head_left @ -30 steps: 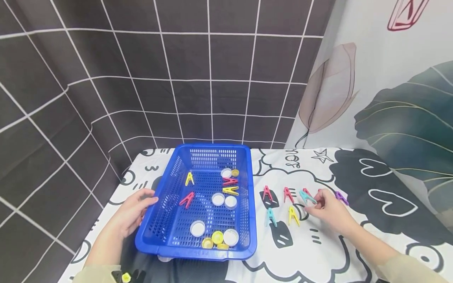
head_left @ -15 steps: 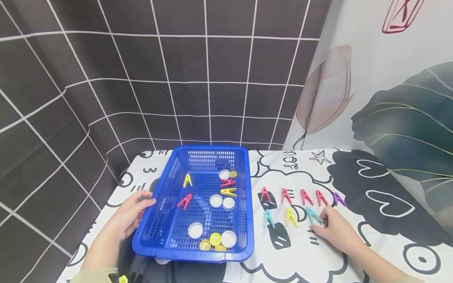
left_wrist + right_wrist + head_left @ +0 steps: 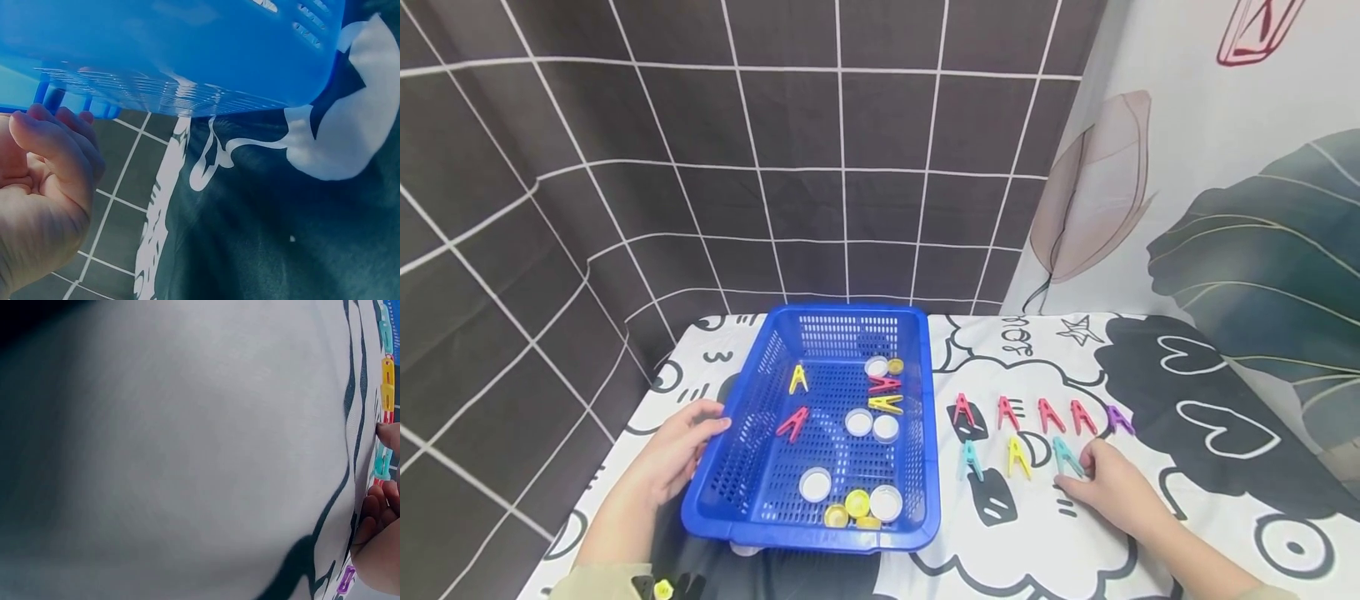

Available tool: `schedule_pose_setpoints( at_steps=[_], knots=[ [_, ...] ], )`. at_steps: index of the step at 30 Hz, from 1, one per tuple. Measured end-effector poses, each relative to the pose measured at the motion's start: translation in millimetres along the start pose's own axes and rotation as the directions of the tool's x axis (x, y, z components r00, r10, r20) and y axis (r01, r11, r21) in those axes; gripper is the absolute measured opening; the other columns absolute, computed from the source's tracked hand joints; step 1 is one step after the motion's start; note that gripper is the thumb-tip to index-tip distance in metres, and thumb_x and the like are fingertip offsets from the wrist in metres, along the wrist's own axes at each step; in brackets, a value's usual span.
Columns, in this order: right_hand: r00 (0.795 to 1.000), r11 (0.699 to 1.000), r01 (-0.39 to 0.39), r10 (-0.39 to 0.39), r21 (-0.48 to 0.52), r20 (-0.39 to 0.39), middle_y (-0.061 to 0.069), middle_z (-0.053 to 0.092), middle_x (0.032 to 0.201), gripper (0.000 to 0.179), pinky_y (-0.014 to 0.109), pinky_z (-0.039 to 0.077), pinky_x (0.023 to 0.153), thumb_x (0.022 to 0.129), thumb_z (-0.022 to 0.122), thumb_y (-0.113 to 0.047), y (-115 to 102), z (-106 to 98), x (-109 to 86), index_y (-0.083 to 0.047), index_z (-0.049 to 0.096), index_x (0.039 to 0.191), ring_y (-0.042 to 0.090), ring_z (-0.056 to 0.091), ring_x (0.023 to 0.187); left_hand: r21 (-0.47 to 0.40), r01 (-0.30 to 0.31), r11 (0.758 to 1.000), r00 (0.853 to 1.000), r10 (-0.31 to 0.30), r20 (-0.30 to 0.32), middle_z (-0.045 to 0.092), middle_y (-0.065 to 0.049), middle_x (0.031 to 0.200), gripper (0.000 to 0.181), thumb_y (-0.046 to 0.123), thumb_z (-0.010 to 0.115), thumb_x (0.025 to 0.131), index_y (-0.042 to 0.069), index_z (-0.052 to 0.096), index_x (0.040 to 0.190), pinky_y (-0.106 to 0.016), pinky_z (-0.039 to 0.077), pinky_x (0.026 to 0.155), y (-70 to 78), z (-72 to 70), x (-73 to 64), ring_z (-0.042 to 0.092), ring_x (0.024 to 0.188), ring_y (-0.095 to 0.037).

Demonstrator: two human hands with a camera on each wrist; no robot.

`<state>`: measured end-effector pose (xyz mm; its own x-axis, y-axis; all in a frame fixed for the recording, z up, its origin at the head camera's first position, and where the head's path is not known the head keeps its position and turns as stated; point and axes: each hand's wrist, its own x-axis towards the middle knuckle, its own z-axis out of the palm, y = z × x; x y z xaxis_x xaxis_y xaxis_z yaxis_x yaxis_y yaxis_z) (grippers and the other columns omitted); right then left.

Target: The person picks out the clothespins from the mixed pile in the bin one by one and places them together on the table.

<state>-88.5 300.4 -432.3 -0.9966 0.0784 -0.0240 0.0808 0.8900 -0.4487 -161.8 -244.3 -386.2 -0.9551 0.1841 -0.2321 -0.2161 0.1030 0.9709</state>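
Observation:
At the left side of a blue plastic basket (image 3: 808, 537), my left hand (image 3: 673, 454) grips the rim, thumb at the edge and fingers curled beneath it. In the left wrist view those fingers (image 3: 47, 140) sit at the underside of the rim. My right hand (image 3: 1108, 483) pinches the leg ends of a teal clothespin (image 3: 1064, 457) lying on the cloth. This clip ends a front row with a yellow clothespin (image 3: 1018, 457) and another teal clothespin (image 3: 971, 459). Behind them runs a row of red clothespins (image 3: 1006, 412), with a purple clothespin (image 3: 1120, 419) at its right end.
Inside the basket lie white bottle caps (image 3: 815, 484), yellow caps (image 3: 857, 502), and a few red and yellow clothespins (image 3: 798, 379). A patterned black-and-white cloth (image 3: 1000, 558) covers the table. A dark curtain with white grid lines (image 3: 790, 200) hangs behind.
My right hand has brought the teal clothespin from over the red row down into the front row, then turned it more upright to match its neighbours. My left hand stays at the basket.

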Motion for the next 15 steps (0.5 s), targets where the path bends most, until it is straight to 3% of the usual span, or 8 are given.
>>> schedule_pose_setpoints(
  at_steps=[6,11,15],
  knots=[
    [1.0,1.0,0.008,-0.008,0.002,-0.021,0.003,0.043,0.068,0.05,0.027,0.034,0.05,0.071,0.078,-0.04,-3,-5,0.7,-0.003,0.047,0.083,0.016,0.04,0.059,-0.01,-0.006,1.0,1.0,0.006,0.007,0.063,-0.002,0.073,0.022,0.016,0.057,0.093,0.008,0.046,0.11,-0.021,0.045,0.043,1.4,0.4,1.4,0.058,0.054,-0.01],
    [0.992,0.996,0.084,-0.081,0.029,-0.096,0.004,0.042,0.07,0.046,0.027,0.032,0.051,0.076,0.076,-0.035,-14,-21,12.0,-0.002,0.045,0.082,0.016,0.039,0.061,-0.01,-0.004,1.0,1.0,0.003,-0.006,0.062,-0.001,0.071,0.022,0.016,0.057,0.093,0.008,0.045,0.11,-0.019,0.042,0.04,0.5,0.5,1.3,0.055,0.052,-0.009],
    [0.986,0.992,0.127,-0.124,0.024,-0.111,0.005,0.043,0.071,0.039,0.027,0.034,0.05,0.079,0.073,-0.029,-29,-32,26.6,0.0,0.048,0.086,0.017,0.041,0.061,-0.018,0.005,1.0,1.0,-0.005,-0.011,0.062,-0.001,0.071,0.024,0.016,0.057,0.093,0.008,0.044,0.111,-0.019,0.042,0.041,-0.9,0.7,0.3,0.055,0.052,-0.009]
  ],
)
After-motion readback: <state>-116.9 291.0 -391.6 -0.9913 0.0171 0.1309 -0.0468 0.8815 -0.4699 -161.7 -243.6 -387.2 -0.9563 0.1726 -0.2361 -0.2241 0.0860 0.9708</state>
